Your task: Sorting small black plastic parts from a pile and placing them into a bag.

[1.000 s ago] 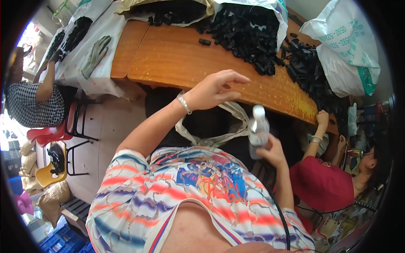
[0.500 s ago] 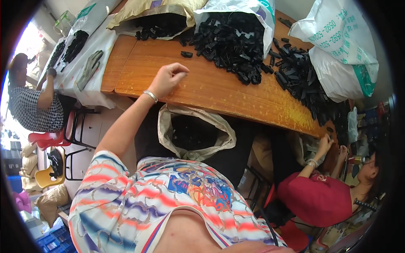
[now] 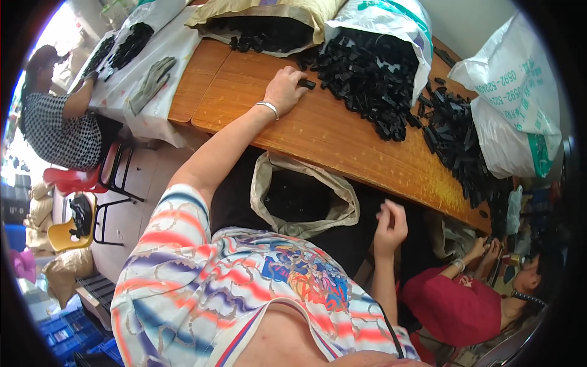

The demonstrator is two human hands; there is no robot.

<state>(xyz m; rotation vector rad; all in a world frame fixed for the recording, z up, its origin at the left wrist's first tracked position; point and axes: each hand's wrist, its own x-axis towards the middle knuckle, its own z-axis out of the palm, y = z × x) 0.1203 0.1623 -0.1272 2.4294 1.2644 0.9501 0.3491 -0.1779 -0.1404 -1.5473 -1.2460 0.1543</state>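
My left hand [image 3: 285,92] reaches over the wooden table, its fingers closed on a small black plastic part [image 3: 307,84] that lies on the tabletop. Just right of it spreads a large heap of similar black parts [image 3: 373,92], spilling from a white sack [image 3: 422,37]. My right hand [image 3: 391,229] is raised beyond the table's near edge, fingers loosely bent and apart, with nothing visible in them. Between my arms, an open beige sack [image 3: 262,199] sits at my lap, its inside dark.
Another sack [image 3: 287,12] with black parts lies at the table's back. More black strips [image 3: 455,137] lie by a white bag [image 3: 516,104] at right. A co-worker in red [image 3: 455,303] handles parts at right; another person [image 3: 61,128] sits left, near a grey glove [image 3: 150,82].
My left hand has moved forward and right and closed on the black part. My right hand has come into view. The view has shifted, and the co-worker in red has drawn both hands together.
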